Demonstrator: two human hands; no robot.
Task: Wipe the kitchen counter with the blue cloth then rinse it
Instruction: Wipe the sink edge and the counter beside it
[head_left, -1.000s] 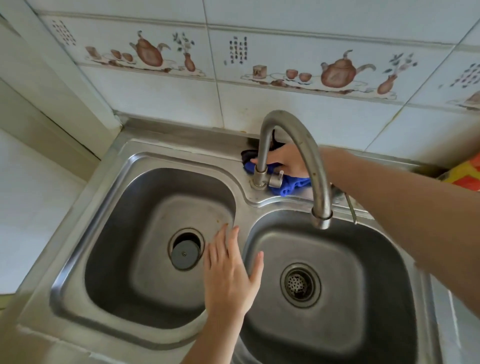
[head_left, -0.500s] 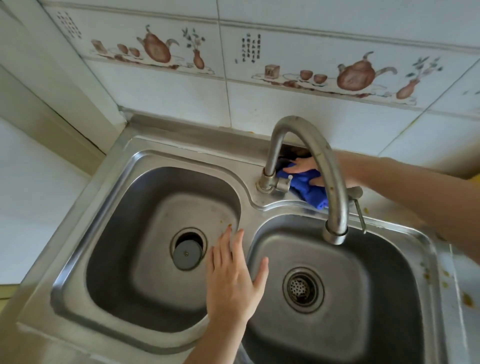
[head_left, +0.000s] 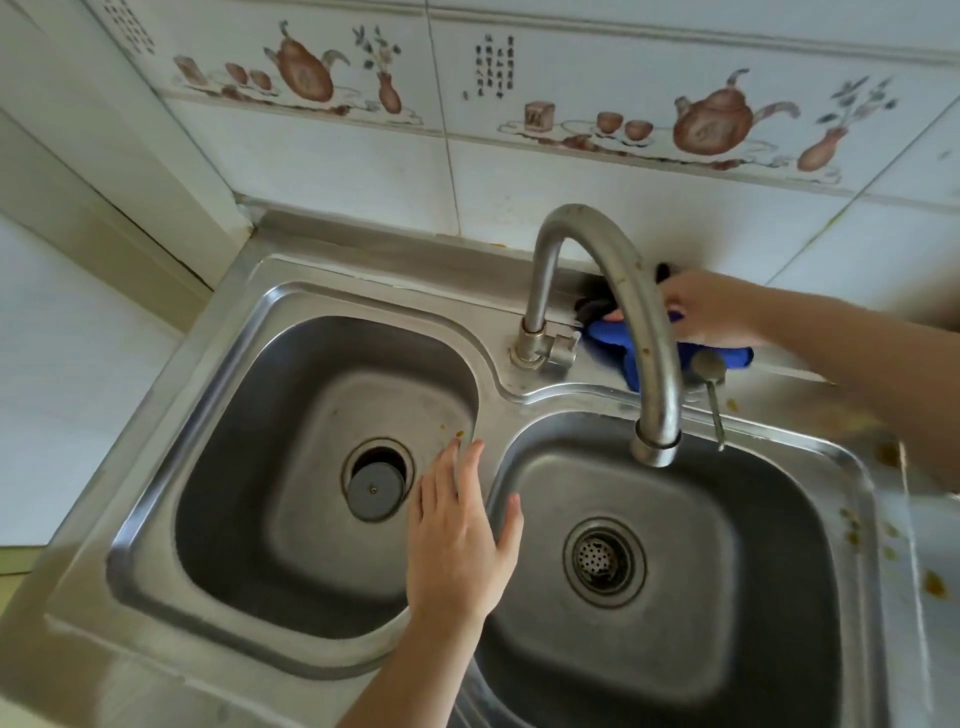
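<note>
Two basins, tap (head_left: 618, 312) arching across at 1 o'clock, half hiding cloth (head_left: 610, 340) under right hand (head_left: 711, 312); grip unclear. Left hand (head_left: 457, 540) spread flat on divider. Cloth slid rightward since.

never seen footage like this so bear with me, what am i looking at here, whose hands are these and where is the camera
There is no machine here: the camera sits on a person's head, looking down at their own two hands over a steel double sink. The right hand presses a blue cloth on the ledge behind the tap, wiping it. The left hand rests flat, fingers straight, on the divider between the two basins and holds nothing. No water is running. Brownish spots dot the rim at the right.
</note>
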